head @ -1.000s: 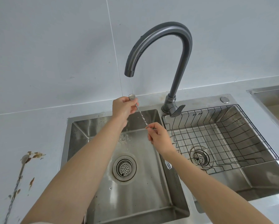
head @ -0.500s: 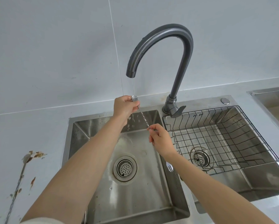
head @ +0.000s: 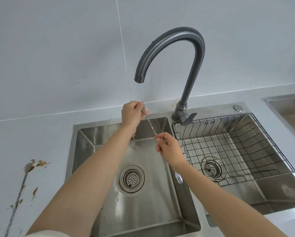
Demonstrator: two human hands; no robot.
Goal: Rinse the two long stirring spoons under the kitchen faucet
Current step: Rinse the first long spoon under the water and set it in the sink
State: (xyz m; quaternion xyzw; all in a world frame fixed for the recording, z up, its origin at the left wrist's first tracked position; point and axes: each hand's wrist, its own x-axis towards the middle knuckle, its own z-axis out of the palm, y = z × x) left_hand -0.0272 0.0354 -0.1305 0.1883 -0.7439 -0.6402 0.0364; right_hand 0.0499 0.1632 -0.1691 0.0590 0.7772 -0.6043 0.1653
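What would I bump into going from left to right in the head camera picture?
Dirty spoon on the counter → left basin's drain → faucet lever → right basin's drain → second sink at the edge.

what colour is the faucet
The faucet is dark matte grey, seen best in the head view.
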